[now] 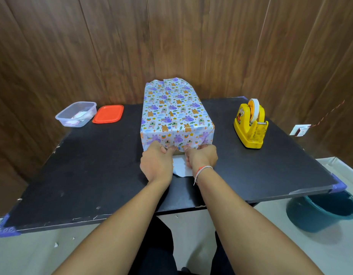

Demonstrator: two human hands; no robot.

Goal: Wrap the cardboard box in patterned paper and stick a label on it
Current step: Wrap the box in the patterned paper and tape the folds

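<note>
Cardboard box (176,116): mid-worktop, long axis running away from the person, top and sides already sheathed in patterned paper (189,104), with an overlap seam down the middle of the top. Far end: paper stands up loose, unfolded. Near end: top flap turned down over the face; a strip of bare box seems to show beneath its edge.

Bottom flap (181,168): white underside up, lying flat on the worktop (92,165) between the wrists.

Left hand (156,161): fingers curled, pinching the lower edge of the turned-down flap just left of the seam. Right hand (201,157): likewise pinching just right of it, thread band at the wrist.

Step in hand, as judged: closing the near end. Draw the flap down taut and evenly on both sides, crease it hard along the box's top edge, tuck the side wings square, then lift the bottom flap over and hold with one hand while the other fetches tape.

Tape dispenser (251,126): yellow, right, near. Clear plastic tub (75,114), contents indistinct, possibly labels; orange lid (108,114) beside it, left.
</note>
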